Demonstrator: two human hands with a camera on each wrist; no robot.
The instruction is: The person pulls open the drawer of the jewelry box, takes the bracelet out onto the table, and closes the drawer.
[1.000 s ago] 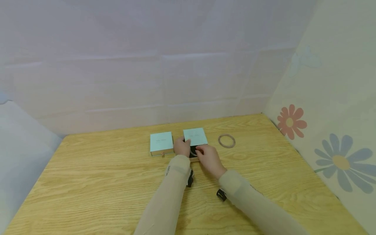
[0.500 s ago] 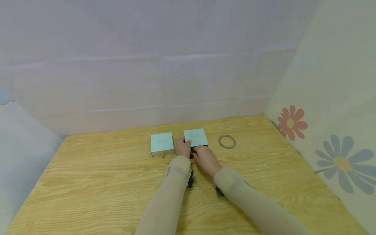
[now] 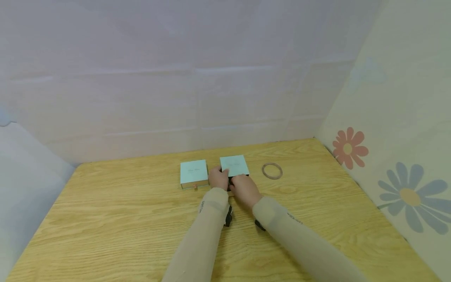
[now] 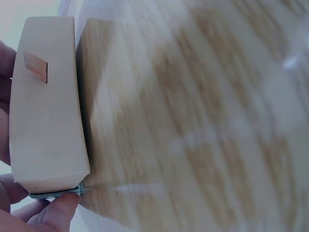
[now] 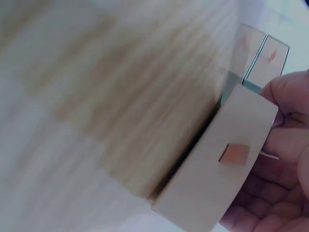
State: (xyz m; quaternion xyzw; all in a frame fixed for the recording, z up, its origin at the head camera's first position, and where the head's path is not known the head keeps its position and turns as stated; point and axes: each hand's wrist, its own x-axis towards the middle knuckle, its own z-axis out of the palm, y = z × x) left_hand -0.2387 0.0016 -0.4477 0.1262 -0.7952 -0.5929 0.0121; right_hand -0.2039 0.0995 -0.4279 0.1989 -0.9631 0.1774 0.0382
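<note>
Here, near the far edge of the worktop (image 3: 123, 211), my left hand (image 3: 219, 178) grips the right-hand pale-blue box (image 3: 234, 165); my right hand (image 3: 246, 189) is at its pulled-out drawer (image 5: 216, 173), whether grasping anything I cannot tell.

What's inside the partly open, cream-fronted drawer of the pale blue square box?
A little black interior shows. The bare right hand covers most of the drawer; the box's top hides the rear. Contents can't be made out.

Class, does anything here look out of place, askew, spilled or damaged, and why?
Only the bangle, mildly: it lies loose on the table, outside the left drawer box and right drawer box. The latter's drawer is partly out, but the left hand and right hand are busy there, so that seems deliberate. Nothing looks spilled or damaged.
</note>
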